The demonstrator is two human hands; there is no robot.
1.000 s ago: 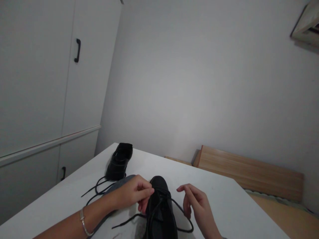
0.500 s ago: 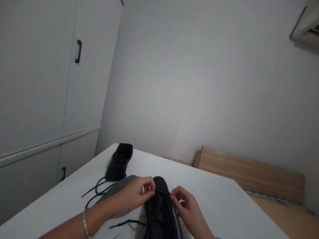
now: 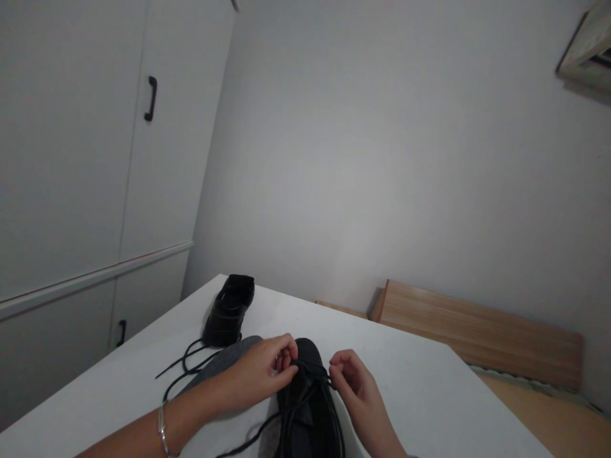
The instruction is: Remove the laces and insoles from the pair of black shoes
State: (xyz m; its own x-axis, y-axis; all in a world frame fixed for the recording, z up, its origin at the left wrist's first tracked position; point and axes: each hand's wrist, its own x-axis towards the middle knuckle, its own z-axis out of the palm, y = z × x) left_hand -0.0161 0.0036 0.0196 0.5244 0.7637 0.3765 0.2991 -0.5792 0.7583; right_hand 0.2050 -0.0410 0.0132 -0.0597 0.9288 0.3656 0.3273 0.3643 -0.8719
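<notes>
A black shoe (image 3: 310,413) lies on the white table (image 3: 420,388) right in front of me, toe pointing away. My left hand (image 3: 260,375) pinches its black lace (image 3: 305,367) at the shoe's left side near the toe. My right hand (image 3: 353,385) pinches the same lace at the right side. The lace is stretched taut between the two hands across the shoe. Loose lace ends trail down toward the bottom edge of the view. A bracelet is on my left wrist.
A second black shoe (image 3: 229,310) stands at the table's far left corner with its laces (image 3: 188,362) spilling toward me. A grey insole (image 3: 222,362) lies under my left forearm. White cupboards (image 3: 95,159) rise at left; a wooden board (image 3: 477,327) leans behind the table.
My right hand has come in from the open side to the shoe and closed on the lace. Both hands have drawn the lace tight across the toe end.
</notes>
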